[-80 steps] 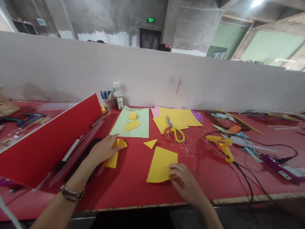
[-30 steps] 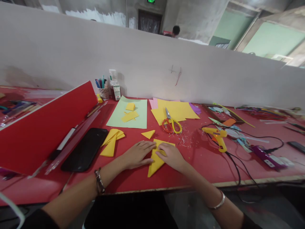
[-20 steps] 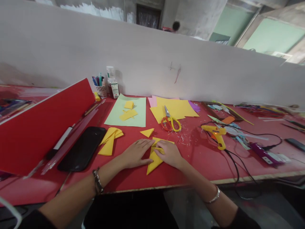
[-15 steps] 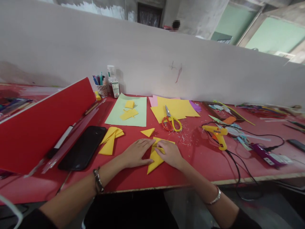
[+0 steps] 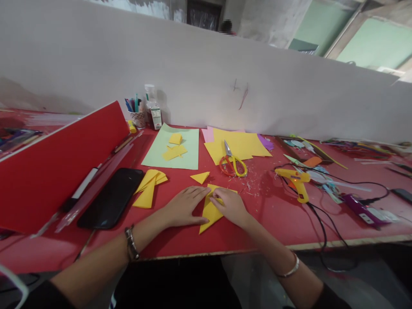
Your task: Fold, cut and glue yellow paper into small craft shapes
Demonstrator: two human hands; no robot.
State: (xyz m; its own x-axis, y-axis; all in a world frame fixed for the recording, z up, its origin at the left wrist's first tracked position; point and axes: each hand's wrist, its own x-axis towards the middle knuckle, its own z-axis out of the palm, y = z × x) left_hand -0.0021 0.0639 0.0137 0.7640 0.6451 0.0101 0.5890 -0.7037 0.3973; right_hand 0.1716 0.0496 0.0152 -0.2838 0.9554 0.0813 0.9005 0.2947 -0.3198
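Observation:
A folded yellow paper (image 5: pixel 210 213) lies on the red tabletop in front of me, one pointed corner toward the near edge. My left hand (image 5: pixel 184 208) rests flat along its left side, fingers stretched out and thumb apart. Over the right part of the paper, my right hand (image 5: pixel 232 209) is closed, its curled fingers pressing on a fold. Both hands cover parts of the sheet. A small yellow paper triangle (image 5: pixel 200 177) sits just beyond my left fingers. Folded yellow strips (image 5: pixel 148 189) are stacked to the left.
Scissors (image 5: pixel 233 165) lie by yellow sheets (image 5: pixel 257 148). A yellow glue gun (image 5: pixel 299 184) with cables and a purple power strip (image 5: pixel 363 210) are at right. Left are a black phone (image 5: pixel 111 199), a leaning red board (image 5: pixel 64 167), a pen cup (image 5: pixel 137 119) and a bottle (image 5: pixel 156 113).
The whole view shifts slightly. Both hands stay on the yellow paper in nearly the same pose.

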